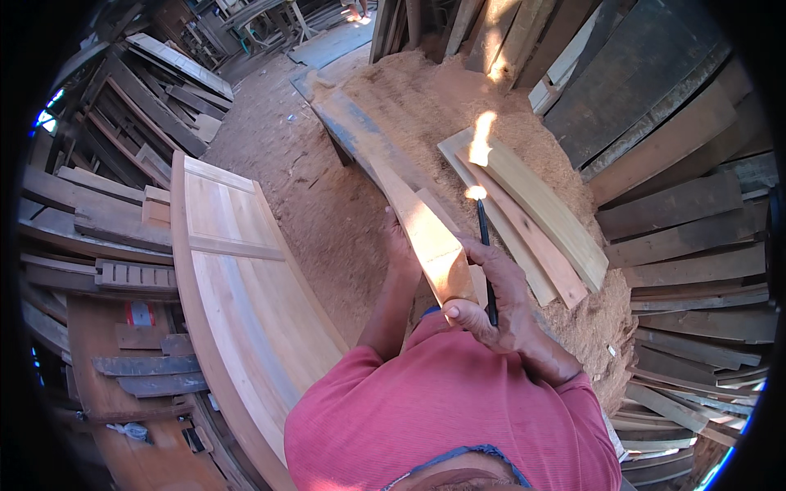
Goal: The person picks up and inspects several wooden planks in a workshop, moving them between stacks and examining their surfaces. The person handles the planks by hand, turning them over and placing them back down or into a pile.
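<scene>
A long pale wooden plank (426, 229) runs from my chest away toward the sawdust pile. My left hand (399, 245) grips its left edge from the side. My right hand (499, 299) rests on the plank's near end, thumb on the wood, and holds a dark pencil (485, 245) that points away from me. My red shirt (442, 409) fills the lower middle.
A pale wooden door panel (237, 278) lies at my left. Several light boards (532, 213) lie on a sawdust heap (426, 90) ahead. Dark planks lean at the right (679, 213) and stacked timber fills the left (98, 213).
</scene>
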Demonstrator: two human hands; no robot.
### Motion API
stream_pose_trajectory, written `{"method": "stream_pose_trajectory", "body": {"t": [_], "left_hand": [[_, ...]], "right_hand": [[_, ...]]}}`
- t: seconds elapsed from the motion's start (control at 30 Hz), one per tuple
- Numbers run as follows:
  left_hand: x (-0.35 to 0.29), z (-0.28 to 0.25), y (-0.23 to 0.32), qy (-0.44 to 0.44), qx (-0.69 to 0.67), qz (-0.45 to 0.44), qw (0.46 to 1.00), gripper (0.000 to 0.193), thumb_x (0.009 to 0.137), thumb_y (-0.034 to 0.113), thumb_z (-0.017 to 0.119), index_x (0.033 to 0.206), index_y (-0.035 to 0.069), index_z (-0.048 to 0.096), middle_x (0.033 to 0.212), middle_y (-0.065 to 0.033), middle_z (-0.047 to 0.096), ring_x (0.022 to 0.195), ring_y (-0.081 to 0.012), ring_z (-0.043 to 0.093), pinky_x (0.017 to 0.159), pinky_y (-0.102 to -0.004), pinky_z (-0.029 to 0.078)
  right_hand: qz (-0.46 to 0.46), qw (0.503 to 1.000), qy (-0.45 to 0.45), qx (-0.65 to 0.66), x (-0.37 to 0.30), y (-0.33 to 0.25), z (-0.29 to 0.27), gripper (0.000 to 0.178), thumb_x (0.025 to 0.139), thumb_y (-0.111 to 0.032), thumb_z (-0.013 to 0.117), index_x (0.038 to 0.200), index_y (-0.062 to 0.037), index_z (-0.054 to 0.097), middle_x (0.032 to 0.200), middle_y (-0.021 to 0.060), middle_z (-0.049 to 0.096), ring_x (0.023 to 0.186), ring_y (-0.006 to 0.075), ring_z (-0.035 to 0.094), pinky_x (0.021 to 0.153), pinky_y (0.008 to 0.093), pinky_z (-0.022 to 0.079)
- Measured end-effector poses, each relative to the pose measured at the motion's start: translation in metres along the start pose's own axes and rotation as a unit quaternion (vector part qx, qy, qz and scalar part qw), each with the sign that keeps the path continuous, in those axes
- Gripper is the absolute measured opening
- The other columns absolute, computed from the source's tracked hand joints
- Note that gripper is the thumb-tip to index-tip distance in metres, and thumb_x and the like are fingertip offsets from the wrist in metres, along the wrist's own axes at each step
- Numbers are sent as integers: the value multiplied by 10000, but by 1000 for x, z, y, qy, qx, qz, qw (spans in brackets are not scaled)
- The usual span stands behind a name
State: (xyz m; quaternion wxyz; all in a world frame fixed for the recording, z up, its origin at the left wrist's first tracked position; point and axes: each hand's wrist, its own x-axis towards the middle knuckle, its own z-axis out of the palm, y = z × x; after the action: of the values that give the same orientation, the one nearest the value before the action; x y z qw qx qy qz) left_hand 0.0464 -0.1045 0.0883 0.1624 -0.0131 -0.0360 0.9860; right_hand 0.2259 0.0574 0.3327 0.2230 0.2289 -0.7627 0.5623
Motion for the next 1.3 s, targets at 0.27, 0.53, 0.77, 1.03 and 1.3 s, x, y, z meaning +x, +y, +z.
{"method": "stream_pose_trajectory", "body": {"t": [0.27, 0.53, 0.77, 1.03, 1.3], "left_hand": [[11, -22, 6, 17, -151, -46, 987, 545, 1116, 460, 501, 1366, -15, 594, 1250, -209, 728, 1117, -332, 745, 973, -487, 636], [-4, 33, 17, 105, 151, -54, 981, 451, 1063, 264, 574, 1394, -41, 558, 1290, -225, 703, 1175, -376, 711, 1064, -535, 582], [-20, 63, 6, 133, 147, -77, 977, 483, 1045, 212, 589, 1442, -51, 509, 1364, -242, 665, 1239, -403, 675, 1107, -575, 536], [-41, 85, -46, 25, 155, -73, 985, 447, 1120, 285, 513, 1370, -81, 575, 1383, -259, 640, 1301, -398, 621, 1172, -517, 484], [-40, 95, -50, 23, 93, -97, 991, 399, 1056, 201, 661, 1301, -109, 604, 1303, -262, 668, 1266, -380, 641, 1159, -477, 512]], "right_hand": [[33, 998, -15, 47, 2, -1, 2, 849, 920, -504, 799, 1448, 108, 540, 1308, 234, 669, 1179, 311, 672, 1036, 424, 512], [31, 998, 11, -53, 2, -17, -18, 995, 787, -472, 906, 1571, -61, 451, 1578, 255, 472, 1394, 430, 525, 1100, 530, 488], [-28, 962, -95, -253, -15, -8, -49, 823, 638, -236, 980, 1361, -163, 594, 1581, 175, 513, 1404, 441, 511, 1103, 538, 482], [-9, 974, 75, -215, -24, 4, -13, 582, 692, -129, 939, 1147, -13, 596, 1115, 181, 686, 1017, 369, 678, 859, 478, 559], [-23, 962, 109, -251, -16, -1, -5, 537, 788, -225, 942, 1132, 0, 596, 1043, 175, 681, 914, 317, 693, 775, 408, 542]]}}
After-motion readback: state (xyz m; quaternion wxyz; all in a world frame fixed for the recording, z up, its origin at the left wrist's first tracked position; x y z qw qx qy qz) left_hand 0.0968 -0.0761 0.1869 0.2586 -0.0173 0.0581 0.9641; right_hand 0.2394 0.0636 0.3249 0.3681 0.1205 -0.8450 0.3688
